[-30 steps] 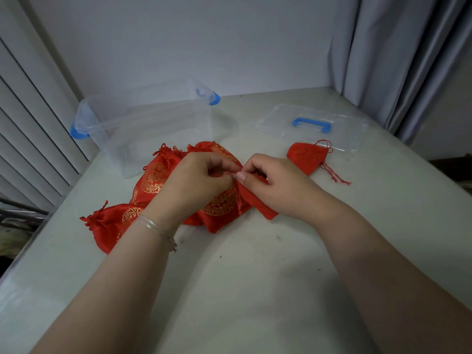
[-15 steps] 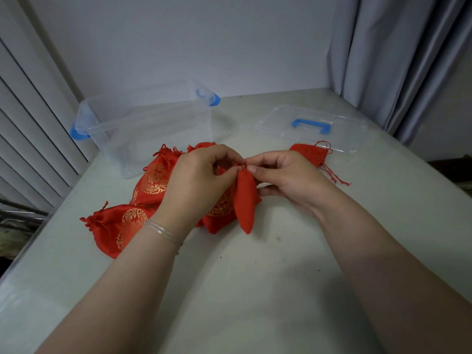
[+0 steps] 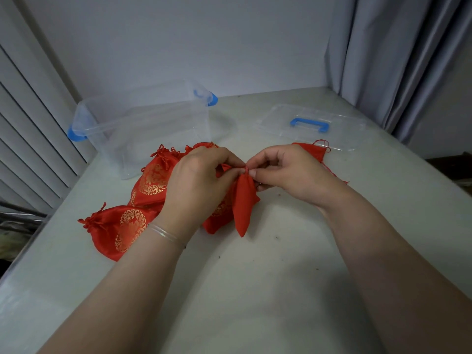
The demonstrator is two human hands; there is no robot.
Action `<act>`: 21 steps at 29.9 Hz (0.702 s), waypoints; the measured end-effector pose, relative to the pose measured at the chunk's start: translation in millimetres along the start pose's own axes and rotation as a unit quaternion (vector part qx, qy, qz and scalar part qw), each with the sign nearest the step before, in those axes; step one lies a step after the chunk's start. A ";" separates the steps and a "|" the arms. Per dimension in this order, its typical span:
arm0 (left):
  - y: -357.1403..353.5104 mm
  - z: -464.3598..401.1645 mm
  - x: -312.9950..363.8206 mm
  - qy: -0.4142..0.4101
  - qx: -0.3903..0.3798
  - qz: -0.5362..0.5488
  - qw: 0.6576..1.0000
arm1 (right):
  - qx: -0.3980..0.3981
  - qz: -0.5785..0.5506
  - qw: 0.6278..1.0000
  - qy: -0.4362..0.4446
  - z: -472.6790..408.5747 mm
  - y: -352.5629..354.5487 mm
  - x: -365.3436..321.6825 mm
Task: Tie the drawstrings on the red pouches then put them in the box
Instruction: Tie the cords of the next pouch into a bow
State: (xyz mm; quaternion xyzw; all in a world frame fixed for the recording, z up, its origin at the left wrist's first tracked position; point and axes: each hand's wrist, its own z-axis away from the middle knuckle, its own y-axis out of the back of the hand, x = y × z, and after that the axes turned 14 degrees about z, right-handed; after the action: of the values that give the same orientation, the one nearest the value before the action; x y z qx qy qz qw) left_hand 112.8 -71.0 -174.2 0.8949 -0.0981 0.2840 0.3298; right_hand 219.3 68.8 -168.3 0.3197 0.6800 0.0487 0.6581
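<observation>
Pouch [image 3: 244, 200] now hangs, both hands pinching neck.

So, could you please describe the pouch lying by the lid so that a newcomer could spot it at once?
Start at the clear plastic lid with the blue handle on the table's far right. Against its near edge lies a plain red fabric pouch, partly behind the right hand. Unlike the gold-patterned pouches by the box, it lies alone, strings loose.
</observation>
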 end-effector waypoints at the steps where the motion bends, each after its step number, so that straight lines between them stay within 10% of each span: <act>1: 0.4 -0.2 0.4 -0.006 0.003 0.004 1.000 | -0.003 -0.006 1.000 0.002 0.0 0.6 0.1; 13: 1.7 -0.9 -2.2 -0.067 0.008 -0.013 0.998 | 0.037 0.029 0.999 0.010 -1.4 -4.3 3.9; 21: 3.8 -1.7 -7.1 -0.038 0.014 -0.021 0.999 | 0.112 0.254 0.960 0.037 0.4 -6.4 3.4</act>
State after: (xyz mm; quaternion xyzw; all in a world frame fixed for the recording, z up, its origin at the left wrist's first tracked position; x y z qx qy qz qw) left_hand 104.8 -72.9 -175.2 0.9115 -0.0875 0.2440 0.3194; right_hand 217.5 65.3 -174.4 0.5519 0.6012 0.1496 0.5582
